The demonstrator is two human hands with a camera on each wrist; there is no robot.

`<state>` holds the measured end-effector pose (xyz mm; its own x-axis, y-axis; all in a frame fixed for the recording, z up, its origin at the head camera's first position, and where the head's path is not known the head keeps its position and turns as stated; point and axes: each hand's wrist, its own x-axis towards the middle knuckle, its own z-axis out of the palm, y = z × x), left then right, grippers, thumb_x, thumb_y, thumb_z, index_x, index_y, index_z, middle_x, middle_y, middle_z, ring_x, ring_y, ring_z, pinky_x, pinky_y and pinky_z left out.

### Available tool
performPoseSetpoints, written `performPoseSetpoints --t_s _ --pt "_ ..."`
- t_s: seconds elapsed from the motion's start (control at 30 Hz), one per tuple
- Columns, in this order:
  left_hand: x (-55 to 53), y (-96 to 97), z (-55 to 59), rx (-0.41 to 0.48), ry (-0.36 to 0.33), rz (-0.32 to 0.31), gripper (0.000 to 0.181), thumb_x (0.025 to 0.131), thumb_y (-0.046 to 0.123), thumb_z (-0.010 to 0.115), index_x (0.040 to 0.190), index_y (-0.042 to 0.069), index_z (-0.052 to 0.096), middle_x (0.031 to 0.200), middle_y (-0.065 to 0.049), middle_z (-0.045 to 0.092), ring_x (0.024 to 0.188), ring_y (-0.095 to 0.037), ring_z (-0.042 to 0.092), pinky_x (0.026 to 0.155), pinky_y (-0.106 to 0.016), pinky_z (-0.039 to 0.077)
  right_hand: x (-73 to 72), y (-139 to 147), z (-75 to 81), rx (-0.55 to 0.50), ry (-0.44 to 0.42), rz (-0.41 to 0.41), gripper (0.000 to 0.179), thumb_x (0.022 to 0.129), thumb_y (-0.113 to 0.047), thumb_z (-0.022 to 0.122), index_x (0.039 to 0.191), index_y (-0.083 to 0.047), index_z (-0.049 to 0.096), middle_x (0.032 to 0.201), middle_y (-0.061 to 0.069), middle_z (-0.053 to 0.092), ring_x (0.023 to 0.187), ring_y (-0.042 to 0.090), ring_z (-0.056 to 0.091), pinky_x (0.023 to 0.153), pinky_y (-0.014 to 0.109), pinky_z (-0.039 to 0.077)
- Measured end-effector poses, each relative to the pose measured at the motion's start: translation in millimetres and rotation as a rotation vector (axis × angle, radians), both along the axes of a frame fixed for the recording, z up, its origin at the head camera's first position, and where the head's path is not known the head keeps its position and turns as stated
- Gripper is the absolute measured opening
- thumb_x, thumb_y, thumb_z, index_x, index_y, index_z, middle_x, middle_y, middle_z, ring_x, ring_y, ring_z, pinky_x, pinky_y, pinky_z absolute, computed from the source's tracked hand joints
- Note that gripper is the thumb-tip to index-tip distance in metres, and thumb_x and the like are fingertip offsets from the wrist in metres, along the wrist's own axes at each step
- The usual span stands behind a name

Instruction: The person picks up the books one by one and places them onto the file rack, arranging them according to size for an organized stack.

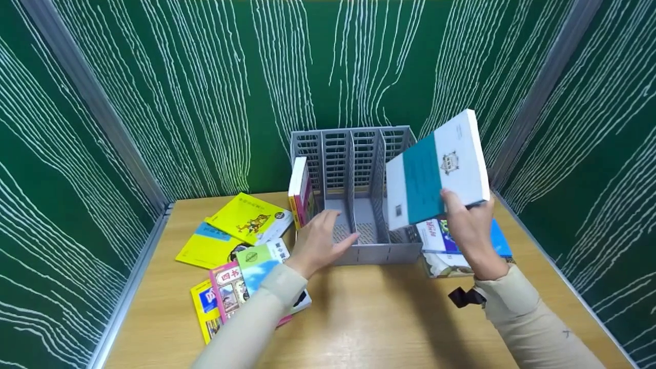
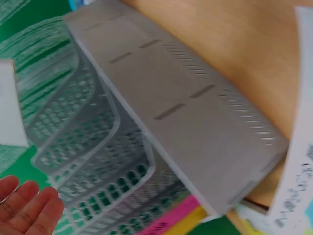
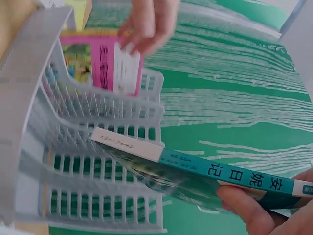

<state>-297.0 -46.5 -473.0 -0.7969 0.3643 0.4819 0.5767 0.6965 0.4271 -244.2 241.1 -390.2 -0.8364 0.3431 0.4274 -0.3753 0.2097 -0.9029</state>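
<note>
My right hand (image 1: 469, 230) grips a white and teal book (image 1: 435, 169), thumb on its cover, and holds it tilted above the right side of a grey file rack (image 1: 387, 253). The right wrist view shows the teal spine (image 3: 225, 171) of this book. My left hand (image 1: 323, 238) is over the rack's left front with its fingers extended and holds nothing; its fingertips (image 2: 46, 203) show in the left wrist view. In the rack's leftmost compartment stand upright books (image 1: 301, 192), one with a pink cover (image 3: 105, 66). The compartments right of them show bare floors.
Left of the rack, several books lie overlapping on the wooden table (image 1: 369, 318), among them a yellow book (image 1: 251, 218) and a green and blue book (image 1: 264, 266). More books (image 1: 446, 261) lie to the right, partly behind my right hand. Green walls (image 1: 277, 51) surround the table.
</note>
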Motion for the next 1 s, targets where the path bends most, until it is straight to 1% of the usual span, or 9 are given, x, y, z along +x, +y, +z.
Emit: performPoseSetpoints --t_s 0.07,0.17,0.3,0.43,0.57,0.63,0.73,0.87,1.0 --pt "3.0 4.8 6.5 -0.021 0.011 -0.015 0.066 0.098 0.050 0.078 0.143 0.003 0.063 0.145 -0.016 0.069 0.133 -0.031 0.069 0.113 -0.043 0.057 -0.5 -4.2 -1.8 -0.011 -0.030 -0.008 0.053 0.107 -0.009 0.059 0.159 -0.003 0.049 0.147 0.024 0.066 0.100 0.000 0.076 0.081 0.022 0.064" --pt "6.2 11.3 11.1 -0.066 0.043 -0.035 0.071 0.098 0.055 0.077 0.145 0.003 0.062 0.148 -0.016 0.067 0.136 -0.031 0.068 0.114 -0.044 0.056 -0.4 -10.4 -8.7 -0.035 -0.058 0.001 0.051 0.109 -0.013 0.059 0.158 -0.003 0.050 0.146 0.024 0.067 0.097 -0.006 0.075 0.083 0.021 0.064" --pt "9.0 17.9 11.0 -0.127 0.064 -0.058 0.074 0.100 0.058 0.074 0.147 0.002 0.060 0.152 -0.017 0.065 0.140 -0.031 0.065 0.117 -0.045 0.054 1.8 -19.9 -20.5 -0.136 -0.074 0.048 0.055 0.110 -0.013 0.059 0.162 -0.008 0.044 0.152 0.020 0.063 0.104 -0.001 0.076 0.086 0.023 0.065" --pt "12.2 24.0 11.7 -0.180 0.092 -0.065 0.075 0.100 0.055 0.075 0.150 0.003 0.058 0.154 -0.015 0.063 0.142 -0.030 0.064 0.117 -0.045 0.053 4.5 -31.6 -26.6 -0.256 -0.139 0.067 0.057 0.111 -0.017 0.059 0.164 -0.012 0.038 0.152 0.014 0.058 0.115 0.009 0.072 0.091 0.024 0.064" --pt "13.7 31.6 12.7 -0.271 0.190 -0.052 0.073 0.100 0.049 0.076 0.151 0.001 0.056 0.152 -0.017 0.065 0.140 -0.029 0.065 0.117 -0.041 0.054 6.4 -44.3 -28.8 -0.355 -0.190 0.077 0.059 0.111 -0.019 0.059 0.164 -0.014 0.033 0.153 0.008 0.051 0.128 0.015 0.063 0.099 0.026 0.061" --pt "14.4 35.3 13.1 -0.311 0.220 -0.047 0.071 0.101 0.045 0.075 0.151 -0.001 0.055 0.151 -0.018 0.065 0.140 -0.029 0.065 0.117 -0.039 0.053 6.6 -50.5 -29.7 -0.411 -0.200 0.089 0.060 0.111 -0.015 0.059 0.164 -0.013 0.032 0.154 0.009 0.050 0.128 0.014 0.064 0.101 0.028 0.062" --pt "15.2 39.2 13.8 -0.332 0.218 -0.044 0.068 0.102 0.039 0.075 0.152 -0.002 0.054 0.153 -0.019 0.063 0.140 -0.031 0.065 0.117 -0.040 0.053 7.0 -57.5 -32.1 -0.455 -0.219 0.113 0.058 0.110 -0.010 0.058 0.163 -0.010 0.033 0.152 0.015 0.053 0.119 0.011 0.070 0.097 0.030 0.064" --pt "16.1 42.5 14.4 -0.339 0.202 -0.014 0.066 0.101 0.032 0.075 0.153 -0.002 0.053 0.155 -0.020 0.062 0.140 -0.033 0.065 0.113 -0.043 0.055 9.0 -63.6 -36.9 -0.445 -0.257 0.157 0.058 0.111 -0.011 0.056 0.164 -0.010 0.031 0.153 0.017 0.052 0.113 0.007 0.071 0.093 0.028 0.065" --pt "16.3 47.8 13.3 -0.393 0.286 0.050 0.060 0.100 0.023 0.076 0.150 -0.004 0.056 0.149 -0.020 0.067 0.132 -0.033 0.070 0.105 -0.041 0.061 10.4 -69.8 -41.9 -0.431 -0.268 0.178 0.058 0.111 -0.012 0.055 0.164 -0.010 0.030 0.153 0.018 0.051 0.110 0.005 0.072 0.092 0.028 0.065"
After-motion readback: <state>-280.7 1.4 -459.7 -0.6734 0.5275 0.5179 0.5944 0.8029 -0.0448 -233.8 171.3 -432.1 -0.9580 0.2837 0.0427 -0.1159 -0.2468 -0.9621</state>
